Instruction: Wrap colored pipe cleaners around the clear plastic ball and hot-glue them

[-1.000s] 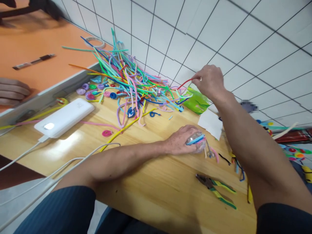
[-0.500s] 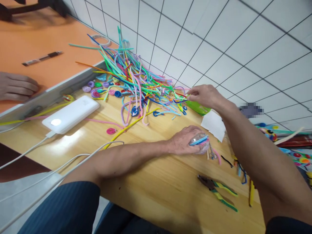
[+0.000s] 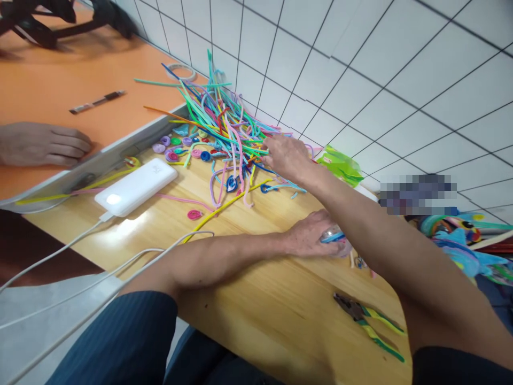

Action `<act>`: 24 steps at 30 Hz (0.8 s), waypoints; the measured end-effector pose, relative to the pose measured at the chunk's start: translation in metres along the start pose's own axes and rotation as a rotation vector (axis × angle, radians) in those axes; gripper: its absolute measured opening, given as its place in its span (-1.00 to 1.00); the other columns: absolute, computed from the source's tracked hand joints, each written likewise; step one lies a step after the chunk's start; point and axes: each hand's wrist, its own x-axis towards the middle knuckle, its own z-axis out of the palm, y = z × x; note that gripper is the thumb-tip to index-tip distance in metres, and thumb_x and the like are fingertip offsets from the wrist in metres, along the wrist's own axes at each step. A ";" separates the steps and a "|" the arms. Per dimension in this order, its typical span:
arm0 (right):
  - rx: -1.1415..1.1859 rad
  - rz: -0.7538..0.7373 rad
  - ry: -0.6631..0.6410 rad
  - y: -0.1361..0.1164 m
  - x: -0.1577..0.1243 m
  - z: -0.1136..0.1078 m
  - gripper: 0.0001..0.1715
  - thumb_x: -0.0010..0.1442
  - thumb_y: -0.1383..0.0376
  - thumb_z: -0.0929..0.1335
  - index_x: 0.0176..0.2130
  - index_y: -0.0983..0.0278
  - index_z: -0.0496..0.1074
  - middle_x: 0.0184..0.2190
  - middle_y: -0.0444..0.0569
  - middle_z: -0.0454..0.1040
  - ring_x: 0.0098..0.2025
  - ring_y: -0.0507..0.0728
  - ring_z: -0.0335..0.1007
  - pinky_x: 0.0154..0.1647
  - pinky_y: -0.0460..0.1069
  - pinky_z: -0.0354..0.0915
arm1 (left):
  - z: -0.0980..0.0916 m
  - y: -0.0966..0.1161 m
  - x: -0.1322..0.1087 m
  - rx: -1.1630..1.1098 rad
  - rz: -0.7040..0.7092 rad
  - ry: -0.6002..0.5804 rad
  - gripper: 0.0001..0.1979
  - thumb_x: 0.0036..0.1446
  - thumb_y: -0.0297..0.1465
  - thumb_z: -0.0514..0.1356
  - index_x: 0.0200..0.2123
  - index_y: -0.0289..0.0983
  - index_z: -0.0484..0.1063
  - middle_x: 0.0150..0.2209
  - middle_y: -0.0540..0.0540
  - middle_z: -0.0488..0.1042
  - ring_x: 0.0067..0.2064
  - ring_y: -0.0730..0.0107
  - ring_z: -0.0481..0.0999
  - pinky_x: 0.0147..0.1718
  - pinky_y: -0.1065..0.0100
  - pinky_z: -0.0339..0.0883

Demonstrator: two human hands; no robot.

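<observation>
- At the right side of the pile of fuzzy stems (image 3: 236, 133): right hand (image 3: 286, 155), palm down, fingers bent in among the strands. Tips partly lost in the colours; cannot tell whether they pinch a stem or only touch.
- Right forearm (image 3: 348, 219) slants up to the pile from lower right, passing in front of part of the clear object in this view. Probably held raised to clear the other hand.
- Nearer the wearer than the pile, right of its middle: left hand (image 3: 310, 233), curled over a clear rounded object (image 3: 332, 234) with a blue strip on it. Looks like a steadying hold, perhaps against rolling.
- Left forearm (image 3: 228, 259) low and nearly level over the table (image 3: 256, 310), likely for support.
- Pile itself: loose, criss-crossed, close to the tiled wall (image 3: 360, 96); presumably pushed back there to free working room within reach.
- Along the pile's left front: small coiled discs (image 3: 206, 156). A lone red coil (image 3: 195, 214) sits nearer the wearer.
- Left of the pile: white power bank (image 3: 138, 187), cable plugged into its near end.
- Just right of the pile: green packet (image 3: 340, 166).
- Well apart from the pile, lower right: pliers (image 3: 368, 321), handles spread, seemingly set aside.
- Far left of the pile: a co-worker's hand (image 3: 60, 144), resting palm down.
</observation>
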 end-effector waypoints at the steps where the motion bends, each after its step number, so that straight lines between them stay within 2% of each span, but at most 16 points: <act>1: -0.005 -0.007 0.004 -0.004 0.004 0.001 -0.49 0.53 0.19 0.38 0.34 0.28 0.61 0.34 0.33 0.66 0.31 0.54 0.60 0.22 0.29 0.49 | 0.000 0.001 0.000 -0.011 0.010 0.006 -0.42 0.45 -0.12 0.29 0.40 -0.26 0.41 0.52 -0.37 0.47 0.60 -0.14 0.43 0.59 -0.14 0.33; 4: -0.012 -0.027 -0.037 -0.013 0.017 0.005 -0.49 0.52 0.16 0.40 0.30 0.30 0.65 0.26 0.36 0.71 0.30 0.56 0.63 0.24 0.31 0.51 | 0.000 0.001 0.001 -0.067 0.045 0.029 -0.43 0.44 -0.06 0.31 0.33 -0.29 0.46 0.52 -0.39 0.49 0.59 -0.15 0.45 0.60 -0.14 0.33; 8: -0.081 -0.002 -0.090 -0.017 0.025 0.008 -0.54 0.51 0.35 0.31 0.18 0.32 0.74 0.14 0.35 0.77 0.22 0.51 0.70 0.18 0.26 0.51 | 0.003 -0.003 0.003 -0.087 0.025 0.031 -0.41 0.41 -0.05 0.37 0.36 -0.19 0.47 0.54 -0.28 0.49 0.62 -0.18 0.41 0.60 -0.23 0.31; 10: -0.094 0.030 -0.088 -0.012 0.025 0.006 -0.54 0.50 0.37 0.30 0.14 0.31 0.75 0.10 0.33 0.79 0.17 0.48 0.71 0.12 0.22 0.50 | 0.003 -0.003 0.003 -0.063 -0.007 0.022 -0.41 0.41 -0.07 0.37 0.39 -0.15 0.45 0.54 -0.25 0.48 0.61 -0.20 0.41 0.57 -0.27 0.34; 14: -0.044 0.110 -0.001 0.011 0.020 -0.003 -0.58 0.53 0.23 0.32 0.08 0.21 0.77 0.06 0.22 0.81 0.10 0.45 0.69 0.02 0.18 0.49 | 0.000 0.002 0.004 -0.011 -0.042 0.007 -0.42 0.40 -0.11 0.37 0.38 -0.13 0.47 0.49 -0.25 0.53 0.58 -0.19 0.44 0.58 -0.28 0.35; 18: -0.039 0.151 0.004 0.017 0.016 -0.010 -0.66 0.50 0.21 0.38 0.05 0.17 0.77 0.09 0.14 0.80 0.13 0.42 0.67 0.07 0.16 0.49 | -0.002 0.004 0.004 -0.004 -0.019 0.002 -0.44 0.41 -0.09 0.36 0.36 -0.19 0.49 0.45 -0.31 0.56 0.57 -0.21 0.46 0.60 -0.27 0.34; 21: 0.004 0.066 0.019 -0.002 0.018 -0.007 -0.61 0.50 0.25 0.36 0.14 0.18 0.74 0.22 0.16 0.75 0.23 0.41 0.65 0.17 0.18 0.47 | 0.001 0.002 0.004 -0.030 -0.028 0.024 -0.39 0.42 -0.07 0.37 0.42 -0.14 0.46 0.52 -0.27 0.50 0.58 -0.23 0.44 0.56 -0.30 0.39; 24: 0.099 -0.154 0.033 -0.033 0.024 0.003 -0.50 0.53 0.31 0.31 0.29 0.20 0.68 0.33 0.14 0.69 0.36 0.35 0.57 0.31 0.17 0.43 | 0.005 0.000 0.002 -0.048 -0.026 0.037 -0.29 0.40 0.00 0.40 0.48 -0.11 0.42 0.52 -0.25 0.50 0.57 -0.27 0.46 0.52 -0.29 0.44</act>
